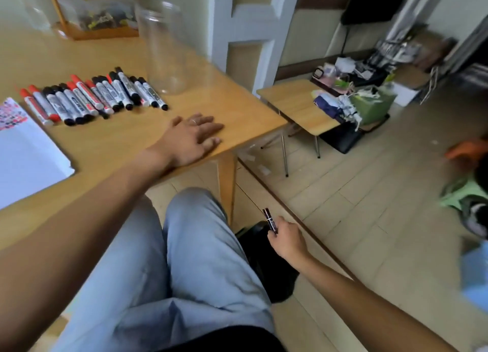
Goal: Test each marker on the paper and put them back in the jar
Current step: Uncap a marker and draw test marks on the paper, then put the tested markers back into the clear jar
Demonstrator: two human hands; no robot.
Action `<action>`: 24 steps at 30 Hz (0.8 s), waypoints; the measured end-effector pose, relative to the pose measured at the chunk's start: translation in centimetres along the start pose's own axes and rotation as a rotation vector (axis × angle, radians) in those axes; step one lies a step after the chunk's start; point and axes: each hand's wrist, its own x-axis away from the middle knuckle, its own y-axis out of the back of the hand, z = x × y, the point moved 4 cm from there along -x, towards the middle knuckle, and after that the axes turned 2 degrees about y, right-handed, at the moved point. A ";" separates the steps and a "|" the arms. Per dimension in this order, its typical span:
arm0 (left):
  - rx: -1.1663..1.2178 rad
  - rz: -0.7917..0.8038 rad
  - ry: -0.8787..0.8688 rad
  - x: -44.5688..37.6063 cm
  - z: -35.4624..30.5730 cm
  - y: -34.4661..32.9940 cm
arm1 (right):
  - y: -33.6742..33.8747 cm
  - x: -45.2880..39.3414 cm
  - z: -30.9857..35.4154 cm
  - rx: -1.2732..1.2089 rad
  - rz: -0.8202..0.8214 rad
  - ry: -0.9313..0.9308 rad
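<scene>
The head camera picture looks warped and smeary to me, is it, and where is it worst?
Head view: wide-angle bend bows the table edge and floor lines; motion smear softens the jar and right-edge clutter; the markers and left hand read clearer; soft even light, faint shadows.

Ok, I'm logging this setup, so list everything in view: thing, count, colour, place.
markers: about sixteen, red- and black-capped, in a row on the table.
jar: one, clear, upright behind the row.
paper: white sheets, test marks in a corner, table's left.
table: one, light wood.
low table: one, wood, cluttered, on the floor beyond.
marker in hand: one, dark, below table level.
left hand: flat on the table edge.
right hand: holding that marker.
</scene>
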 end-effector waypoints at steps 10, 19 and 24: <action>-0.010 -0.006 0.014 0.1 0.2 0.2 | -7.0 -0.8 -4.1 0.093 0.203 -0.134; 0.044 0.031 -0.038 0.9 0.5 0.8 | -2.5 -2.6 1.7 0.074 0.250 0.109; 0.108 -0.013 -0.087 3.4 2.2 3.6 | 6.2 -1.7 11.7 -0.018 0.377 0.399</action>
